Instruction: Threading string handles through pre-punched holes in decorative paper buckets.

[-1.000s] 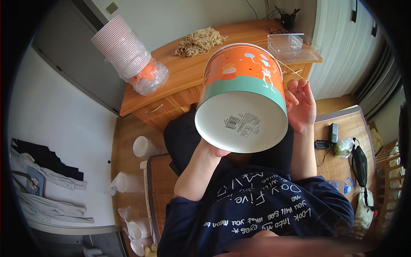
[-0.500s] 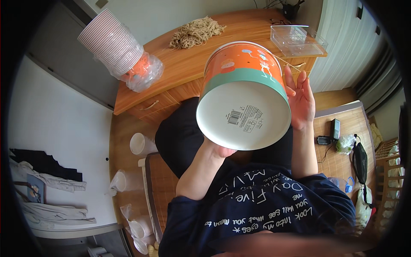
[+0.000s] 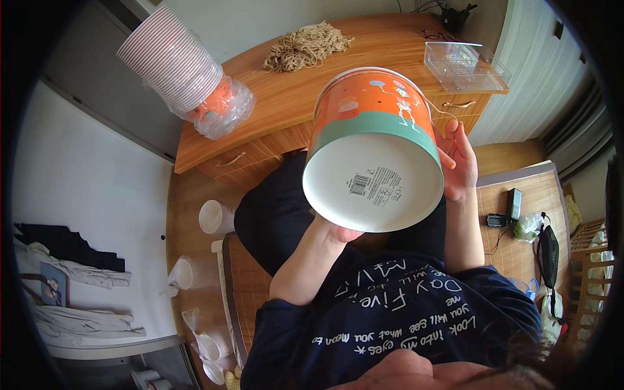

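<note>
A large round paper bucket (image 3: 372, 136), orange above and green below, is tilted in front of me with its white base facing me. My left hand (image 3: 341, 233) grips it from the lower left; most of its fingers are hidden behind the bucket. A thin beige cord (image 3: 441, 110) runs from the bucket's rim to the fingertips of my right hand (image 3: 460, 162). Those bent fingers hold the cord beside the bucket's right side. The bucket's mouth faces away and its inside cannot be seen.
Behind the bucket stands a wooden desk (image 3: 383, 45) with a heap of beige cord (image 3: 309, 47), a clear plastic box (image 3: 465, 67) and a wrapped stack of paper buckets (image 3: 175, 62). White tubs (image 3: 211, 216) stand on the floor at left. A woven mat (image 3: 497, 185) lies at right.
The bucket has shifted slightly right and down in the picture, along with the surroundings. My right fingertips are a little lower, and the cord now sags in a curve instead of running straight.
</note>
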{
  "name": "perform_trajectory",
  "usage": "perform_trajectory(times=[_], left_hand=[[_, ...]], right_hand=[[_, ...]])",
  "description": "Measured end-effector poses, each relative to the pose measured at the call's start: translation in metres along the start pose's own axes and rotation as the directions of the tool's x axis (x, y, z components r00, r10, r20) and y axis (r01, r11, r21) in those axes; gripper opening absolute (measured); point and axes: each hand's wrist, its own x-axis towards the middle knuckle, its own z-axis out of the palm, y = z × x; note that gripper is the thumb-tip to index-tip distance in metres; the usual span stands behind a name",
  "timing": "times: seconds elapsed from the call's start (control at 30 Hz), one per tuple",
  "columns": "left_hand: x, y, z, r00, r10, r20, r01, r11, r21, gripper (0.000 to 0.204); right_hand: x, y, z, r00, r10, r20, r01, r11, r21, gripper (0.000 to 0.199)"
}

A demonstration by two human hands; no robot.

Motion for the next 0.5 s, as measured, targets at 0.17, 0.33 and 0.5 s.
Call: perform_trajectory(times=[0.17,0.33,0.5], left_hand=[[0.001,-0.001,0.015,0.988,0.089,-0.129,-0.060,0.975,0.216,0.064],[0.001,-0.001,0.027,0.958,0.190,-0.214,-0.080,0.896,0.436,0.067],[-0.004,0.014,0.028,0.963,0.201,-0.179,-0.207,0.978,-0.013,0.089]], right_hand=[[0.006,0.004,-0.009,0.994,0.055,0.096,-0.055,0.998,0.001,0.039],[0.015,0.008,0.000,0.966,0.115,0.230,-0.108,0.993,-0.041,0.040],[0.017,-0.006,0.019,0.989,-0.119,0.085,0.144,0.883,-0.447,0.035]])
